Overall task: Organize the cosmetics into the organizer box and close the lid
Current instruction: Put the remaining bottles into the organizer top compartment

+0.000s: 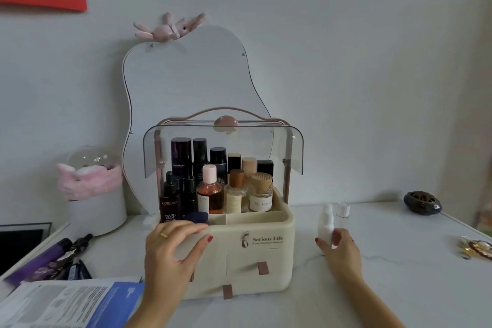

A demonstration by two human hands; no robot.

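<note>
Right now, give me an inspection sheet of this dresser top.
Surface: pale marbled tabletop.
Job's things: cream organizer box, clear lid raised, bottles inside; two white bottles outside, right of it.
Clutter: papers, dark tubes, dark dish.
Hands: left hand rests on the box's front edge; right hand holds one white bottle.
Cables: nothing seen.
Surroundings: mirror, pink plush, wall.

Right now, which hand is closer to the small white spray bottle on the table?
The right hand. It grips the white spray bottle to the right of the organizer box. The left hand rests on the box's front left corner, far from the bottle.
</note>
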